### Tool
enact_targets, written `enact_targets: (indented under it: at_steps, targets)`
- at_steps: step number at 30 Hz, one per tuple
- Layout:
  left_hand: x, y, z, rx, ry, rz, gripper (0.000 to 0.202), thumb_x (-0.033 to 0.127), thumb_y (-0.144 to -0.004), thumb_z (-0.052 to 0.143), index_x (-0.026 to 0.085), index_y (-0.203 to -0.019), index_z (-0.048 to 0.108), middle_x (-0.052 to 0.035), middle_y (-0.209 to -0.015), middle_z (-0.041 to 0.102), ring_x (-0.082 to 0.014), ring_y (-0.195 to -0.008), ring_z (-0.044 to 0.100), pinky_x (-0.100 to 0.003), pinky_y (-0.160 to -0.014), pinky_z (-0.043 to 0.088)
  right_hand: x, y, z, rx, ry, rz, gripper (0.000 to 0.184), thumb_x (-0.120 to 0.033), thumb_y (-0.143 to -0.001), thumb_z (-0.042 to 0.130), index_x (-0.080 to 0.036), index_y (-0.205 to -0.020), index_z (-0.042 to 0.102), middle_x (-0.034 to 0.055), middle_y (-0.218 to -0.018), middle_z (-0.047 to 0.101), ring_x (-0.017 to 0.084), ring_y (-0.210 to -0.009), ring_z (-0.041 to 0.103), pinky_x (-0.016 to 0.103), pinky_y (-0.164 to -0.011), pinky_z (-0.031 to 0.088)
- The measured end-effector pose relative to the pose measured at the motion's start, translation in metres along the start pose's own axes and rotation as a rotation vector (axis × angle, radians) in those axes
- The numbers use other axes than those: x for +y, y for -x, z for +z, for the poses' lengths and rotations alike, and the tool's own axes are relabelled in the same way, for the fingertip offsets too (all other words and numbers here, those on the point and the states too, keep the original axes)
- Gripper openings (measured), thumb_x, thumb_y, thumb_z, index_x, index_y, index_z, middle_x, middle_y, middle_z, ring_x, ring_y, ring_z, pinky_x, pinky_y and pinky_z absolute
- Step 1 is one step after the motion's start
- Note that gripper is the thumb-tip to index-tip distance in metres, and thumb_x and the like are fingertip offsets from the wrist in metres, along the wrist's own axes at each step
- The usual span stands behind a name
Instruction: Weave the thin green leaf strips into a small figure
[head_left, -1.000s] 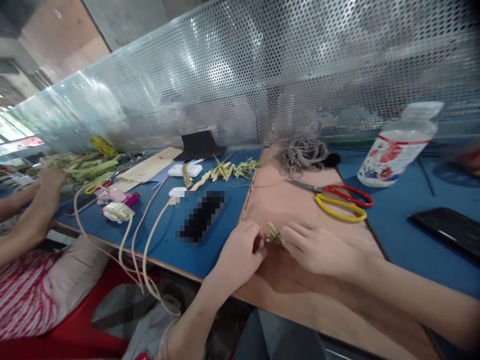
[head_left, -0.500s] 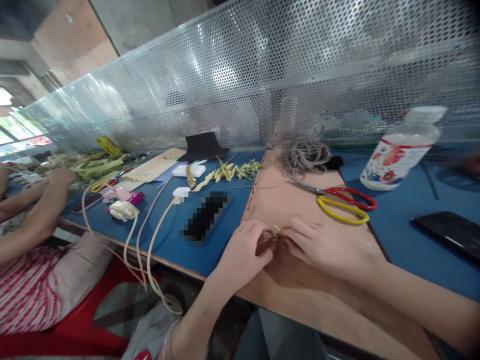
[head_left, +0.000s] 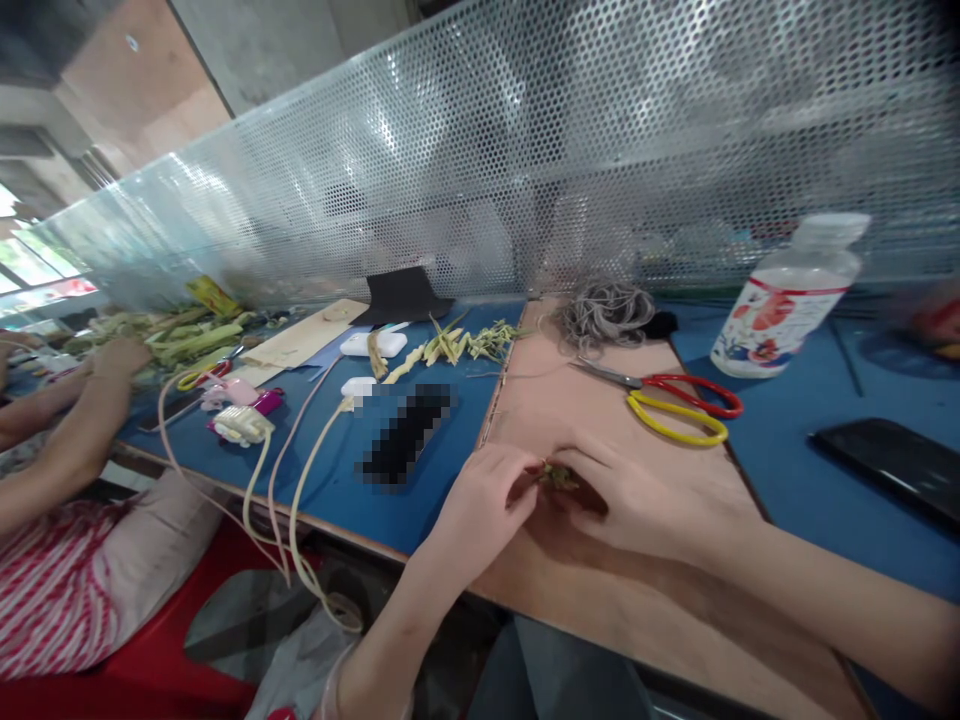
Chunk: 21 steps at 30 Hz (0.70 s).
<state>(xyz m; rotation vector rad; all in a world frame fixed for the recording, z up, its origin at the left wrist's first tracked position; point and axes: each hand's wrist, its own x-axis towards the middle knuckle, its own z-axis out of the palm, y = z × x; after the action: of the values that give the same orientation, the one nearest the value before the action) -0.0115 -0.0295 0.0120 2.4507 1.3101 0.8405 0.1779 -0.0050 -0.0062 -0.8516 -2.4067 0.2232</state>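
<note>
My left hand (head_left: 480, 510) and my right hand (head_left: 645, 500) meet over a brown board (head_left: 600, 400) near the table's front edge. Between their fingertips is a small green woven leaf piece (head_left: 556, 474). Both hands pinch it, thumbs and fingers closed around it, and most of the piece is hidden by the fingers. Scissors (head_left: 667, 400) with one red and one yellow handle lie on the board just beyond my right hand.
A grey string bundle (head_left: 604, 312) sits at the board's far end, green leaf strips (head_left: 457, 345) on the blue table, a bottle (head_left: 784, 300) and a dark phone (head_left: 892, 460) to the right. Cables (head_left: 292, 470) hang off the edge. Another person's arm (head_left: 67, 420) works at left. Perforated metal screen (head_left: 525, 150) behind.
My hands have closed tighter together around the leaf piece, so less of it shows than a second ago. The view has shifted slightly.
</note>
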Motion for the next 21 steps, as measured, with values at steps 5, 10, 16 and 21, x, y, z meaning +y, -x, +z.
enact_targets:
  at_steps: [5,10,16,21]
  targets:
    - [-0.0009,-0.0007,0.0009,-0.015,0.004,0.014,0.017,0.013,-0.079,0.05,0.021,-0.094,0.055,-0.0017,-0.093,0.058,-0.0156,-0.092,0.051,-0.031,-0.082,0.041,-0.0019,-0.0016,0.0052,0.032,-0.033,0.035,0.025,-0.014,-0.07,0.053,-0.018,-0.095,0.054,0.0074,-0.096,0.054,0.02,-0.085,0.053,0.034,-0.07,0.047]
    - [0.0006,0.0,-0.0002,-0.004,0.004,-0.003,0.013,0.015,-0.081,0.049,0.021,-0.091,0.055,-0.0012,-0.09,0.058,-0.0151,-0.089,0.052,-0.031,-0.08,0.041,-0.0019,-0.0027,0.0009,0.071,-0.127,0.037,0.029,-0.01,-0.072,0.05,-0.017,-0.099,0.054,0.0086,-0.101,0.054,0.02,-0.092,0.053,0.035,-0.076,0.048]
    - [0.0009,0.0003,-0.0013,-0.008,0.0,-0.004,0.013,0.016,-0.082,0.047,0.021,-0.091,0.056,-0.0018,-0.09,0.059,-0.0152,-0.087,0.052,-0.03,-0.079,0.042,0.0047,-0.003,0.0,0.072,-0.134,-0.006,0.023,-0.014,-0.081,0.045,-0.019,-0.1,0.058,0.0085,-0.098,0.057,0.019,-0.09,0.055,0.036,-0.078,0.048]
    - [0.0028,0.0003,-0.0027,-0.028,0.005,-0.026,0.014,0.017,-0.084,0.045,0.022,-0.093,0.055,0.0002,-0.093,0.06,-0.0141,-0.089,0.053,-0.03,-0.081,0.04,0.0074,-0.0036,0.001,0.041,-0.093,-0.014,0.02,-0.018,-0.087,0.041,-0.019,-0.095,0.06,0.0071,-0.098,0.059,0.016,-0.091,0.055,0.033,-0.08,0.048]
